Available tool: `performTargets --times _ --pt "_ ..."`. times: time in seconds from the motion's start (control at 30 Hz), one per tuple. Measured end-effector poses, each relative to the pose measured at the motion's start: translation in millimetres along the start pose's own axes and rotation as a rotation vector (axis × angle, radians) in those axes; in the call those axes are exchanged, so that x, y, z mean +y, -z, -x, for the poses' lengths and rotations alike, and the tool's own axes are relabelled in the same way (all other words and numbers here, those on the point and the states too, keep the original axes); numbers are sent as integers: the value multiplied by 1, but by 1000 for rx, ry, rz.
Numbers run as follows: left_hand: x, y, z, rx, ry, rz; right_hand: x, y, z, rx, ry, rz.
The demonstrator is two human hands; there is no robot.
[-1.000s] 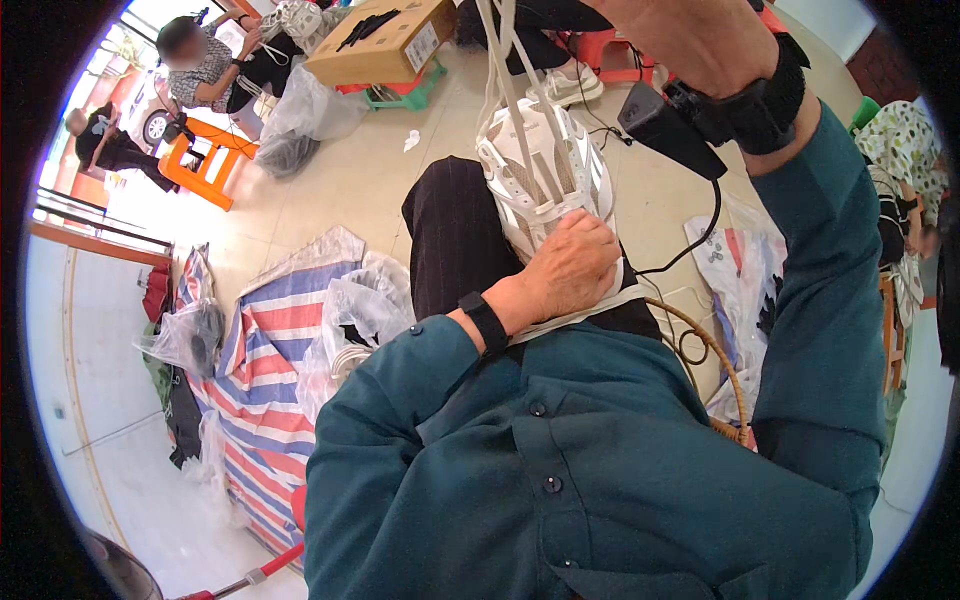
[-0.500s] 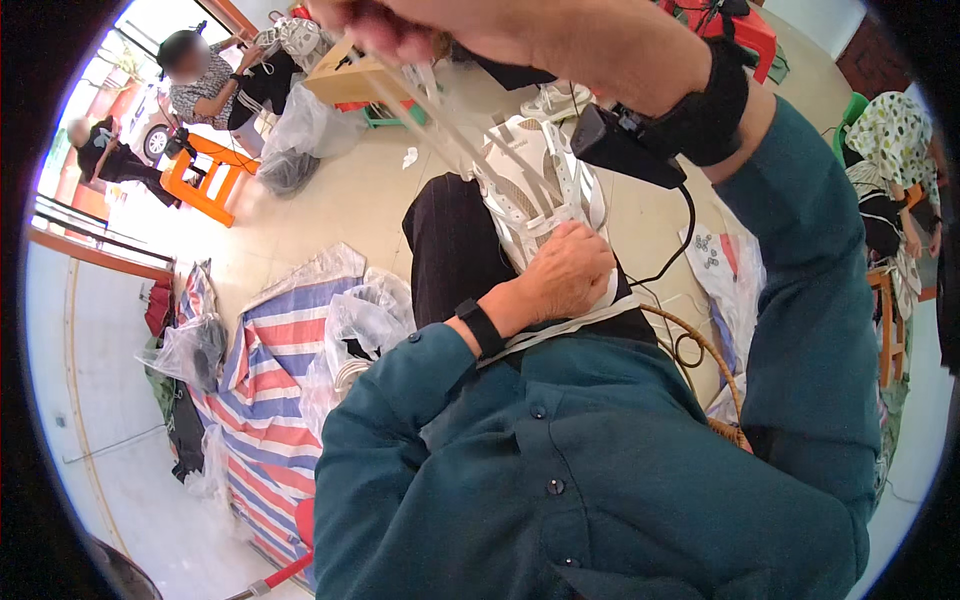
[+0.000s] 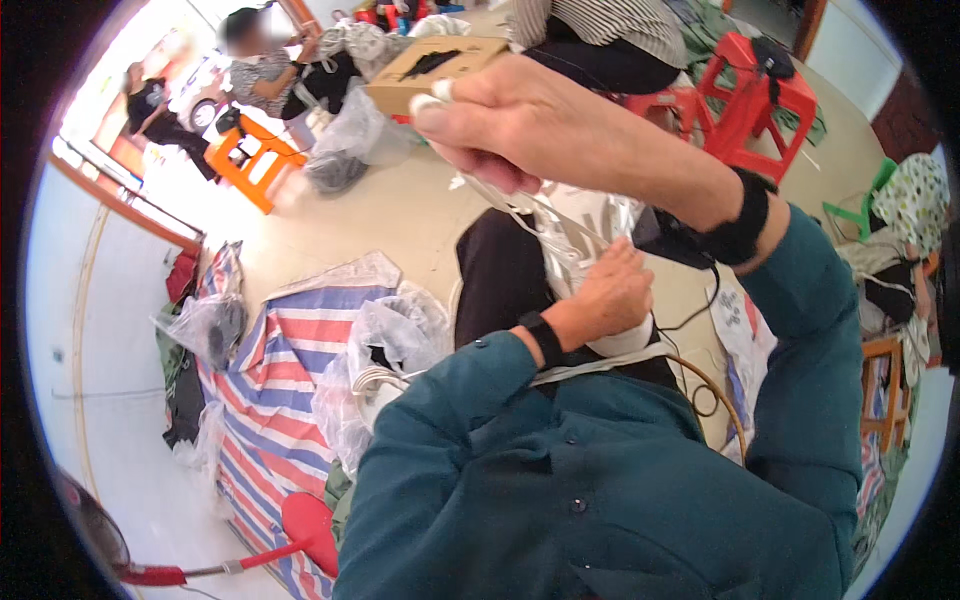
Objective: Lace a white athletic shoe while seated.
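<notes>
Well, at far left a red, white and blue striped sheet (image 3: 300,330) covers part of the floor, and beyond it stands an orange stool (image 3: 262,165), with a plastic bag (image 3: 360,130) just beside it to the right. Next comes a cardboard box (image 3: 390,97) with black items on top.

The right hand (image 3: 500,130) is raised in front of that box: its arm rises at the right, the elbow bent, and the forearm crosses toward the left, back of the hand up. Its fingers are curled closed on the white laces (image 3: 522,210), which run down from beneath them. A black strap (image 3: 745,215) wraps this wrist, a black device near it.

Below and a little right, the white shoe (image 3: 568,262) sits over the person's lap, next to a black-trousered knee (image 3: 500,280). The left hand (image 3: 610,290) grips the shoe from above, fingers bent over its upper, forearm low and angled to the right, a dark band (image 3: 541,338) at the wrist.

Farther right are a brown cane hoop (image 3: 715,390), a red stool (image 3: 725,60) and a wooden stool (image 3: 868,375).
</notes>
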State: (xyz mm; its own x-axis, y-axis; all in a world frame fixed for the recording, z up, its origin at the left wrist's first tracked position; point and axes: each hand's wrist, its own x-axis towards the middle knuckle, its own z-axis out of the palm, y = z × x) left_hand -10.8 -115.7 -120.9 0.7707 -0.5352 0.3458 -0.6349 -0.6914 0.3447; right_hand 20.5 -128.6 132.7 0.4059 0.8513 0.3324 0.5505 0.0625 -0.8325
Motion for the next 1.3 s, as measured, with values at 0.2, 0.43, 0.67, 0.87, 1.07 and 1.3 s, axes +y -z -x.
performTargets --times 0.2,0.43,0.67,0.87,1.07,1.3 --pt "-15 -29 16 122 -34 -102 -16 -46 9 -133 180 -10" --pt "-17 -15 33 82 -16 -55 -33 -84 20 -170 294 21" --pt "-9 -2 35 74 -59 3 -41 -76 25 -180 103 -76" --pt "-2 12 21 64 -132 72 -32 -38 21 -59 -71 -203" --pt "11 38 25 106 -138 95 -29 -20 25 50 -5 -188" --pt "-10 82 70 421 -14 283 -31 24 20 247 99 -45"
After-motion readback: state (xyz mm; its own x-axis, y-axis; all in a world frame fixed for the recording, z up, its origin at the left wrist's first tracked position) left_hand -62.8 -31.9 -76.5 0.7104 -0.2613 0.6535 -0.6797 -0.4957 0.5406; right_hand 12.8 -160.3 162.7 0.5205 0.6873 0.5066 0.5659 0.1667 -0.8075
